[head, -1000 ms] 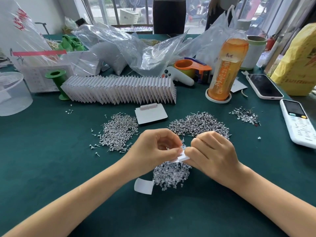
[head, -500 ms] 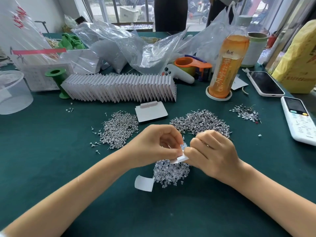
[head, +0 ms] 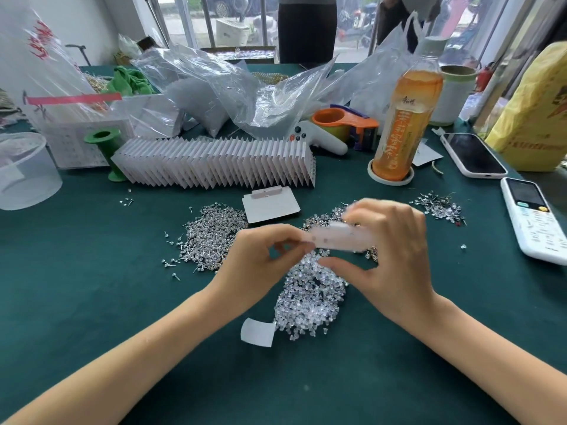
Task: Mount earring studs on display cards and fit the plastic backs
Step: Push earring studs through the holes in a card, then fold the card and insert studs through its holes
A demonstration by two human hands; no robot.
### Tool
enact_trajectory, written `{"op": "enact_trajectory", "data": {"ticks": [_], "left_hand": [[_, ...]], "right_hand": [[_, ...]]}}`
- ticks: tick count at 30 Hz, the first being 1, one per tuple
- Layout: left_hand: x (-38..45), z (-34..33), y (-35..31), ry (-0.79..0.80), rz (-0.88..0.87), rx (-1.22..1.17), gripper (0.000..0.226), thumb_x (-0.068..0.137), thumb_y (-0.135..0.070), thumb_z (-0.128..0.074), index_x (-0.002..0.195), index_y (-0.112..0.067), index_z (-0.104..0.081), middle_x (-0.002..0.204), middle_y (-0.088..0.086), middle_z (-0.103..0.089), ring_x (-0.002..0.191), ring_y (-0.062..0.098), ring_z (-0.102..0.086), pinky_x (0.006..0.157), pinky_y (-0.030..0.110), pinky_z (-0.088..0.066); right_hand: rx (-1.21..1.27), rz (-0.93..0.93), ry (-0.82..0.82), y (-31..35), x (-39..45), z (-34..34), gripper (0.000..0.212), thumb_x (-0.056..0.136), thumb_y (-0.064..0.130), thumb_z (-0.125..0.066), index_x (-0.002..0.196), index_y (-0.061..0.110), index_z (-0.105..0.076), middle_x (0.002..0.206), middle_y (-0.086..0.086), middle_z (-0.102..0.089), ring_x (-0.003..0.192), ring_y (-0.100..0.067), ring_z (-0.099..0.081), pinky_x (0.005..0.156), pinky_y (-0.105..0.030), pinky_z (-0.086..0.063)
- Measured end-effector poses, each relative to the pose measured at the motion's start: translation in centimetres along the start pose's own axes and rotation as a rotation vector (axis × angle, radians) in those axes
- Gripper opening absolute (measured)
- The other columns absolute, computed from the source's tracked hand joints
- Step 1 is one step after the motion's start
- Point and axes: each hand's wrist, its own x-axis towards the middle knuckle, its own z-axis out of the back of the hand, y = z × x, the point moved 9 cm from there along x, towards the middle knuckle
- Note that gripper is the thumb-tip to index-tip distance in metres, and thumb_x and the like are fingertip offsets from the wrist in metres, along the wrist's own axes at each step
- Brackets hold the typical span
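card held up over the backs pile

both hands lift a blurred white display card (head: 337, 239) above the green surface (head: 92, 302). the left hand (head: 260, 262) pinches its near end, fingers curled; the right hand (head: 389, 253) grips the far end from above, likely to steady it for fitting. clear plastic backs (head: 310, 305) lie heaped directly below, studs (head: 211, 234) just left, within easy reach.

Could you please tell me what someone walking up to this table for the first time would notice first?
Probably the two hands at the centre: the left hand and right hand together hold a small white display card, blurred, above a heap of clear plastic earring backs. Behind them, a long fanned row of white cards stretches across the green table, and a tall orange drink bottle stands at the right.
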Motion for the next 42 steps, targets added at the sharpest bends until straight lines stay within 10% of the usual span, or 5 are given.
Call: {"op": "enact_trajectory", "data": {"ticks": [4,12,17,28,42], "left_hand": [[0.1,0.4,2.6,0.010,0.302,-0.399,0.011,0.075,-0.031,-0.070,0.077,-0.021,-0.075,0.078,0.000,-0.075,0.072,0.007,-0.069,0.064,0.013,-0.050],[-0.6,-0.2,3.9,0.035,0.380,-0.425,0.029,0.070,-0.044,-0.075,0.093,-0.029,-0.070,0.091,-0.003,-0.074,0.082,0.007,-0.067,0.064,0.014,-0.049],[-0.5,1.9,0.9,-0.092,-0.032,0.235,0.085,0.070,-0.050,-0.075,0.139,-0.037,-0.027,0.143,-0.017,-0.036,0.129,0.001,-0.038,0.101,0.018,-0.036],[-0.8,2.3,-0.7,-0.074,-0.281,0.366,0.068,0.078,-0.043,-0.069,0.134,-0.013,-0.044,0.138,-0.008,-0.045,0.131,0.008,-0.041,0.110,0.033,-0.033],[0.4,6.0,3.1,-0.022,-0.051,0.367,0.077,0.072,-0.044,-0.074,0.137,-0.034,-0.035,0.126,-0.022,-0.052,0.121,0.008,-0.046,0.105,0.028,-0.034]], "right_hand": [[0.208,-0.417,0.080,-3.4,-0.5,-0.5,0.066,0.082,0.057,-0.058,0.133,0.016,-0.047,0.123,0.014,-0.052,0.114,-0.007,-0.046,0.094,-0.023,-0.035],[0.726,-0.744,0.163,-4.6,-1.6,-3.2,0.015,0.083,0.031,-0.067,0.091,0.019,-0.065,0.077,0.010,-0.074,0.066,-0.006,-0.069,0.056,-0.024,-0.046],[0.892,-0.805,0.159,-4.4,-2.1,-4.3,0.004,0.086,0.010,-0.067,0.089,0.011,-0.065,0.074,-0.001,-0.075,0.060,-0.012,-0.070,0.062,-0.009,-0.048],[0.973,-0.888,0.292,-3.4,-2.0,-5.6,0.005,0.083,0.005,-0.069,0.085,0.010,-0.068,0.078,-0.004,-0.076,0.059,-0.015,-0.070,0.063,-0.015,-0.052],[0.625,-0.779,0.394,-5.3,0.0,-4.7,0.019,0.075,0.038,-0.075,0.081,0.020,-0.072,0.068,0.005,-0.072,0.054,-0.004,-0.061,0.055,-0.012,-0.045]]}}
